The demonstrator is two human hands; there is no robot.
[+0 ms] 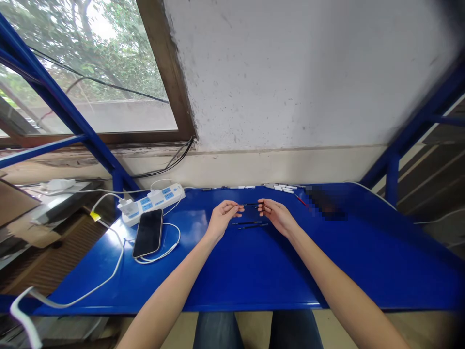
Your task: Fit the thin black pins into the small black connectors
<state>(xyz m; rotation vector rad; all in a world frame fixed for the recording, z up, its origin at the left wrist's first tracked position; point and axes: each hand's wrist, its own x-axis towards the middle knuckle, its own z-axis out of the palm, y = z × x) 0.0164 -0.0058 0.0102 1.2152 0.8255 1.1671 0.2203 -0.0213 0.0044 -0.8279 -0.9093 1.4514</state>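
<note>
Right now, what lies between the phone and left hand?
Head view: a white cable loop beside the phone, then bare blue tabletop up to the left hand.

Two hands point(222, 219) point(277, 216), two loose black rods point(247, 223) point(253, 226), one phone point(147, 233)

Both bare forearms point(337, 286) reaching forward, left hand point(222, 220) and right hand point(278, 216) facing each other, fingertips point(238, 208) pinched, almost meeting

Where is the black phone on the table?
In the head view, the phone lies on the blue table, below the white power strip and left of the person's left hand.
</note>
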